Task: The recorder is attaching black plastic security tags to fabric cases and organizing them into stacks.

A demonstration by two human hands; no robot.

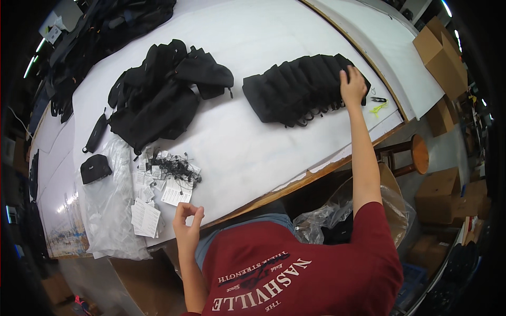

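A long overlapping row of black fabric pouches (300,87) lies on the white table, with small loops along its near side. My right hand (354,88) is at the right end of this row, thumb and fingers around the top of the end pouch. My left hand (187,224) hovers by the table's near edge, fingers loosely curled, thumb apart, nothing visible in it. Closest to it are white printed paper tags (178,192) and a tangle of black tag strings (176,167). Farther back is a loose heap of black pouches (158,100).
Clear plastic bags (108,205) and a single black pouch (96,169) lie at the left. Thread snips (378,99) and a yellow-green item (378,109) are right of the row. Dark fabric (110,37) covers the far left. A wooden stool (419,154) and cardboard boxes (440,195) stand at right.
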